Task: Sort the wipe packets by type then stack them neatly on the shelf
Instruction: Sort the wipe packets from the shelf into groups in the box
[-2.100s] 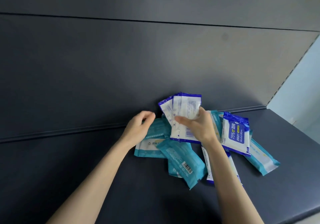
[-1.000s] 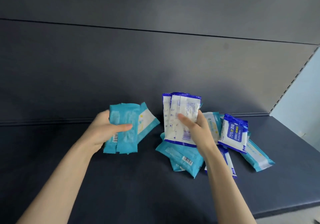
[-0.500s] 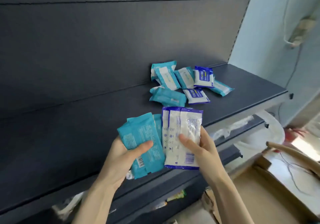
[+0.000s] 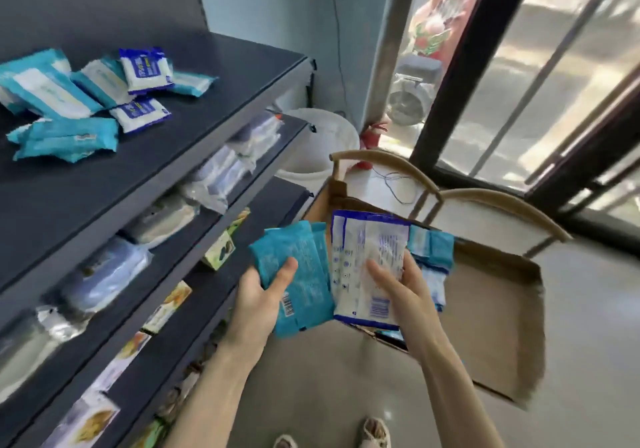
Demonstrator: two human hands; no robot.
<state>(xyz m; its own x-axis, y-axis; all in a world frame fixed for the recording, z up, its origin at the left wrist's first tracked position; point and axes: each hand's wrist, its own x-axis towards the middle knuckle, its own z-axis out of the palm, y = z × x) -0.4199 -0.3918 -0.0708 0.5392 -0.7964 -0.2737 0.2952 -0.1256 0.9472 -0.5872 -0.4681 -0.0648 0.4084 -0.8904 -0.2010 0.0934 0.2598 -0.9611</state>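
The left hand (image 4: pixel 261 297) grips a few teal packets (image 4: pixel 301 271), thumb curled across their front. Just beside it, the right hand (image 4: pixel 407 292) holds white and blue packets (image 4: pixel 367 257) the same way. A loose pile of packets (image 4: pixel 65 101) lies on the shelf (image 4: pixel 225 67), well up and left of both hands. A cardboard box (image 4: pixel 491 309) sits below the right hand.
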